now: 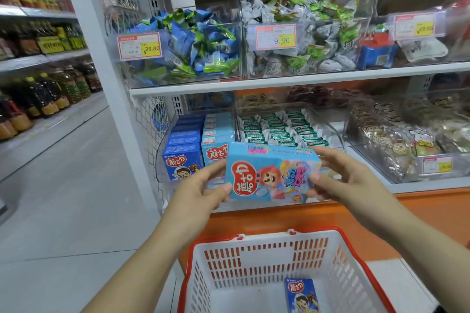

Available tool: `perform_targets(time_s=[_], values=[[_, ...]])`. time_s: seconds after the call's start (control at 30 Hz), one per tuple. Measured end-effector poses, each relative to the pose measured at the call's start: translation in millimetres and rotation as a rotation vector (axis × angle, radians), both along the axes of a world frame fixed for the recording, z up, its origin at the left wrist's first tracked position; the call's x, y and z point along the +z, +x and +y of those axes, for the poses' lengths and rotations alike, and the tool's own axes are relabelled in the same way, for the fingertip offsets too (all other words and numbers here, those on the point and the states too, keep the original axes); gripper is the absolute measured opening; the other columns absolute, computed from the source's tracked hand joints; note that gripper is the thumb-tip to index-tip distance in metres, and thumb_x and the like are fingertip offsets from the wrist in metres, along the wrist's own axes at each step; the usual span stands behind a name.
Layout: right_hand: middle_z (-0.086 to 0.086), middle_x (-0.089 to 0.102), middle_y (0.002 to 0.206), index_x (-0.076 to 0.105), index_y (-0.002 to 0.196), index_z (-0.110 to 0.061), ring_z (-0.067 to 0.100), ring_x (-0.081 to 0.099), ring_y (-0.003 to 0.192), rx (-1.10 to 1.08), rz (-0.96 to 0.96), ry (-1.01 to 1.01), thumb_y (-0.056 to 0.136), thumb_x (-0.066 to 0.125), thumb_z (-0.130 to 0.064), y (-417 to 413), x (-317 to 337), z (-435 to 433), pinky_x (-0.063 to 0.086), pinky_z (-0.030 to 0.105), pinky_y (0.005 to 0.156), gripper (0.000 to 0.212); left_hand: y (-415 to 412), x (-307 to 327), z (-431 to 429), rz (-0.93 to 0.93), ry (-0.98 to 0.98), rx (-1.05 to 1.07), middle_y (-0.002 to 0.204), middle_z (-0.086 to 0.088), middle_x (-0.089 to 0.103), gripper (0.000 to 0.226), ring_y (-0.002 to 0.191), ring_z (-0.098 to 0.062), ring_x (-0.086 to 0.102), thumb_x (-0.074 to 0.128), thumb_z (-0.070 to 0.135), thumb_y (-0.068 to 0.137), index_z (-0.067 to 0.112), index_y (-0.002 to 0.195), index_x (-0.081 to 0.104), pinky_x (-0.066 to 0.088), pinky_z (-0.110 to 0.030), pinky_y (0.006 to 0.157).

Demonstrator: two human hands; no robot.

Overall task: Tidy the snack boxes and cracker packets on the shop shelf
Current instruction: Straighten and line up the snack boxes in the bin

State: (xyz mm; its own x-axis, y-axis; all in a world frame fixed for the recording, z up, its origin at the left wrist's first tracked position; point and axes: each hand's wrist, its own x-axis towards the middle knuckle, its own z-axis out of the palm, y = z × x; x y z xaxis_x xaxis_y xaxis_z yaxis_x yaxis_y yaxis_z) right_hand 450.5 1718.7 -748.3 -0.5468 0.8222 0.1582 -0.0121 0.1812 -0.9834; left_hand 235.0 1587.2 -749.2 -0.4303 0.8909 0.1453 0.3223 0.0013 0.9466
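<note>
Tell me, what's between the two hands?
A light blue snack box, gripped at its ends by the left hand and right hand, in the head view.

head view looks down, close to the shelf (279, 81).

A light-blue cardboard snack box (269, 175) held at frame centre.
The left hand (201, 194) and right hand (342, 178) grip its ends; at the bottom, a red-rimmed white plastic basket (256, 251) holds one dark-blue snack box (302, 296).

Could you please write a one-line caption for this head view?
Left hand and right hand hold a light-blue snack box sideways before the shelved boxes, above a basket containing one dark-blue box.
</note>
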Motion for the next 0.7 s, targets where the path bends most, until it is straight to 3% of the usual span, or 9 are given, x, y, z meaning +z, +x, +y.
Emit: perform_targets(time_s=[0.03, 0.1, 0.17, 0.23, 0.33, 0.43, 0.53, 0.6, 0.7], values=[[0.002, 0.064, 0.118, 0.058, 0.116, -0.028, 0.021, 0.072, 0.077, 0.040, 0.034, -0.006, 0.082, 0.071, -0.023, 0, 1, -2, 0.055, 0.021, 0.062, 0.036, -1, 0, 0, -0.033, 0.014, -0.008, 0.108, 0.017, 0.067, 0.042, 0.086, 0.002, 0.067, 0.061, 0.016, 0.089, 0.043, 0.120, 0.052, 0.052, -0.012, 0.066], [0.001, 0.067, 0.115, 0.064, 0.104, -0.030, 0.027, 0.071, 0.089, 0.111, 0.074, -0.061, 0.063, 0.079, -0.054, 0, 1, -7, 0.057, 0.026, 0.067, 0.050, 0, 0, -1, -0.106, 0.034, -0.044, 0.114, 0.012, 0.067, 0.046, 0.097, -0.002, 0.067, 0.059, 0.030, 0.085, 0.041, 0.129, 0.049, 0.054, -0.018, 0.072], [-0.002, 0.066, 0.116, 0.066, 0.088, -0.027, 0.024, 0.070, 0.096, 0.101, 0.091, -0.081, 0.047, 0.078, -0.069, -4, 0, -11, 0.057, 0.027, 0.067, 0.061, 2, 0, 0, -0.221, 0.063, -0.074, 0.116, 0.006, 0.067, 0.056, 0.103, -0.006, 0.066, 0.056, 0.041, 0.078, 0.034, 0.133, 0.048, 0.056, -0.023, 0.078], [-0.005, 0.061, 0.122, 0.062, 0.077, -0.018, 0.021, 0.069, 0.099, 0.047, 0.111, -0.087, 0.056, 0.078, -0.058, -9, -1, -14, 0.057, 0.027, 0.065, 0.047, 3, 0, 2, -0.304, 0.101, -0.063, 0.117, 0.004, 0.066, 0.053, 0.105, -0.008, 0.065, 0.054, 0.042, 0.076, 0.033, 0.128, 0.054, 0.056, -0.026, 0.080], [-0.003, 0.051, 0.133, 0.055, 0.075, -0.010, 0.015, 0.067, 0.102, 0.011, 0.125, -0.083, 0.080, 0.064, -0.013, -12, -4, -15, 0.058, 0.026, 0.068, 0.011, 3, 0, 4, -0.331, 0.149, -0.002, 0.117, 0.005, 0.066, 0.034, 0.107, -0.009, 0.064, 0.056, 0.033, 0.081, 0.033, 0.114, 0.061, 0.057, -0.026, 0.078], [-0.006, 0.048, 0.135, 0.053, 0.079, -0.007, 0.013, 0.068, 0.098, 0.048, 0.093, -0.093, 0.084, 0.059, 0.005, -12, -9, -12, 0.057, 0.030, 0.082, 0.014, 1, 0, 5, -0.403, 0.160, -0.002, 0.117, 0.000, 0.066, 0.027, 0.108, -0.015, 0.064, 0.057, 0.014, 0.088, 0.029, 0.109, 0.062, 0.057, -0.026, 0.079], [-0.005, 0.052, 0.133, 0.052, 0.083, -0.007, 0.019, 0.070, 0.096, 0.083, 0.089, -0.112, 0.085, 0.058, 0.006, -11, -10, -11, 0.055, 0.029, 0.086, 0.015, 0, 1, 5, -0.471, 0.159, -0.031, 0.107, -0.004, 0.070, 0.032, 0.097, -0.017, 0.069, 0.055, 0.004, 0.089, 0.030, 0.108, 0.059, 0.058, -0.026, 0.077], [0.002, 0.060, 0.125, 0.052, 0.089, -0.009, 0.020, 0.070, 0.094, 0.080, 0.078, -0.114, 0.085, 0.060, 0.003, -10, -10, -13, 0.057, 0.026, 0.081, 0.015, -1, 0, 5, -0.495, 0.143, -0.034, 0.106, -0.005, 0.070, 0.033, 0.095, -0.018, 0.070, 0.055, 0.004, 0.090, 0.031, 0.109, 0.058, 0.058, -0.028, 0.077], [0.007, 0.071, 0.107, 0.061, 0.097, -0.022, 0.020, 0.071, 0.091, 0.029, 0.084, -0.094, 0.073, 0.071, -0.027, -11, -8, -15, 0.058, 0.029, 0.075, 0.026, -3, 1, 4, -0.513, 0.103, -0.008, 0.107, -0.005, 0.071, 0.027, 0.095, -0.019, 0.070, 0.058, 0.015, 0.089, 0.032, 0.111, 0.058, 0.059, -0.030, 0.074]])
